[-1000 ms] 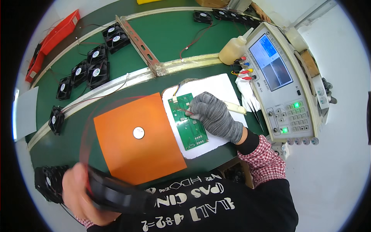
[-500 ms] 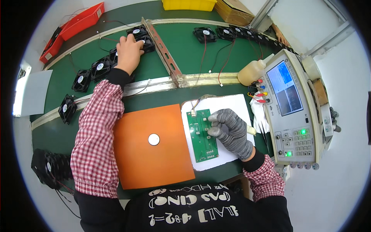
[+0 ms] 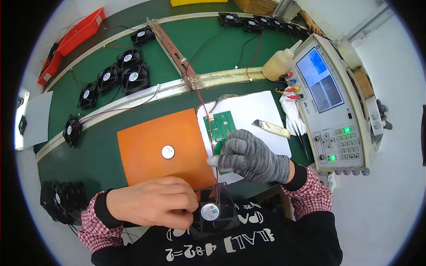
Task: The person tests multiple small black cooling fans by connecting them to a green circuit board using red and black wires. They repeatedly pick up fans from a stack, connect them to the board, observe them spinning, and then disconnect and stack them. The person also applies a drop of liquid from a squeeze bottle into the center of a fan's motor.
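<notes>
My bare left hand [image 3: 153, 201] grips a black cooling fan [image 3: 216, 213] by its left side, close to my body at the lower edge. From the fan a red wire [image 3: 205, 104] runs up across the orange sheet's edge. My right hand [image 3: 253, 157], in a grey knitted glove, has its fingers closed, with the thumb and fingertips at that wire. Partly beneath the right hand lies a green circuit board [image 3: 224, 120], its lower part hidden. It rests on a white board [image 3: 266, 104], beside an orange sheet [image 3: 146, 146] with a round white sticker [image 3: 167, 152].
A cream-handled tool [image 3: 273, 128] lies on the white board. Tweezers [image 3: 301, 139], a squeeze bottle [image 3: 278, 64] and a test instrument [image 3: 326, 102] stand rightward. More fans [image 3: 135, 77] sit beyond a metal rail [image 3: 171, 48]. Red bins [image 3: 82, 31] are far left; another person's hand [image 3: 310, 23] shows far right.
My left hand has come from the far fans down to my body, bringing a fan. My right hand has moved left and down over the circuit board. The view has shifted slightly.
</notes>
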{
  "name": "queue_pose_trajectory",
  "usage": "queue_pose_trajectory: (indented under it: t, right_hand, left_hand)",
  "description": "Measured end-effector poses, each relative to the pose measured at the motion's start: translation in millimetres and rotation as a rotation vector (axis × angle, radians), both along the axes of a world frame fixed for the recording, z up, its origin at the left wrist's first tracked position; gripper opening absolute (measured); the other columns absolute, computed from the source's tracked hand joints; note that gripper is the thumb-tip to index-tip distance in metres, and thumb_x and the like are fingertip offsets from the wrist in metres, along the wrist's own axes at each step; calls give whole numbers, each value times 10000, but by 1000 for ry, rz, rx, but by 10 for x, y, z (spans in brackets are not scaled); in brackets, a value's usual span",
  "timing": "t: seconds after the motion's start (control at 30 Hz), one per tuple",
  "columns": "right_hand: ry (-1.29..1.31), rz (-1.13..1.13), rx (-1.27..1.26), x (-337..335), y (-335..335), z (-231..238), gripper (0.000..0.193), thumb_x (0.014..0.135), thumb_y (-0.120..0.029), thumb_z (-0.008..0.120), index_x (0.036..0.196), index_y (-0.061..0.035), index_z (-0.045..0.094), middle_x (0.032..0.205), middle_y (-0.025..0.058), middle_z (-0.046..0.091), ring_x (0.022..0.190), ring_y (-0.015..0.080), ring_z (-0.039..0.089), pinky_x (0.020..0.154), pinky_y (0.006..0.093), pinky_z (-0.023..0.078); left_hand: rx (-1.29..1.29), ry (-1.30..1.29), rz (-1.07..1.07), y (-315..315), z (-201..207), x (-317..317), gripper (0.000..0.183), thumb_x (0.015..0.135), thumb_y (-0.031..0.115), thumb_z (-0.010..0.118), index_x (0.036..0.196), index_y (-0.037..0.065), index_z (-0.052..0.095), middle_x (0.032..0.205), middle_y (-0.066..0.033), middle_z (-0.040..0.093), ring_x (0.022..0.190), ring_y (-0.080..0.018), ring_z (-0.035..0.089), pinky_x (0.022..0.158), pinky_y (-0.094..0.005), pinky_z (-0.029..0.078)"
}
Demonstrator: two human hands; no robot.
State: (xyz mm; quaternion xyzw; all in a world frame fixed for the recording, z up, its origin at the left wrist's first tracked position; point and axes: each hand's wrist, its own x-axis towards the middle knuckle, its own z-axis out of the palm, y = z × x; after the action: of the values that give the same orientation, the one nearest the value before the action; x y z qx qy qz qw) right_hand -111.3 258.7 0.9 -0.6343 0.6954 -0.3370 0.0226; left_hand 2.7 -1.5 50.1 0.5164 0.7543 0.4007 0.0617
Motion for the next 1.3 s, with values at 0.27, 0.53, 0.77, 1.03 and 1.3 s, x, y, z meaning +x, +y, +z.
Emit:
queue_pose_trajectory:
  t: [0.27, 0.53, 0.77, 1.03, 1.3]
  right_hand:
    - [-67, -291, -163, -54, -13, -17, 335, 787, -82, 677, 1119, -95, 633, 1106, 105, 586, 1044, 303, 568, 906, 416, 494]
    - [196, -104, 42, -164, 63, 38, 351, 789, -127, 633, 1139, -130, 665, 1004, 78, 599, 1017, 258, 581, 902, 389, 482]
    - [-46, -506, 182, -362, 204, 5, 122, 791, -92, 690, 903, -55, 723, 868, 93, 637, 861, 245, 619, 793, 348, 504]
    - [-469, -475, -78, -264, 38, -338, 157, 741, -59, 774, 877, -36, 698, 816, 76, 628, 766, 205, 634, 712, 329, 515]
    - [-359, -516, -25, -267, 49, -376, 178, 703, -74, 792, 846, -31, 695, 867, 84, 612, 802, 243, 616, 740, 343, 511]
  left_hand:
    - [-253, 482, 592, -426, 142, 18, 90, 735, 110, 651, 778, 102, 573, 917, -56, 540, 830, -241, 571, 657, -365, 437]
    - [-156, 97, 218, -368, 175, 28, 135, 709, 154, 628, 813, 104, 559, 943, -67, 538, 947, -221, 585, 787, -349, 475]
    - [-475, 673, 971, -692, -155, 51, 194, 659, 48, 663, 815, 52, 549, 884, -66, 530, 881, -271, 575, 716, -384, 452]
    - [-30, 198, 1001, -299, -459, 29, 275, 685, -39, 686, 932, 40, 596, 1066, -138, 588, 1011, -328, 601, 872, -414, 488]
    - [-301, 105, 956, 42, -530, -5, 962, 576, 340, 883, 1348, -9, 428, 1246, -179, 483, 1156, -369, 457, 968, -457, 372]
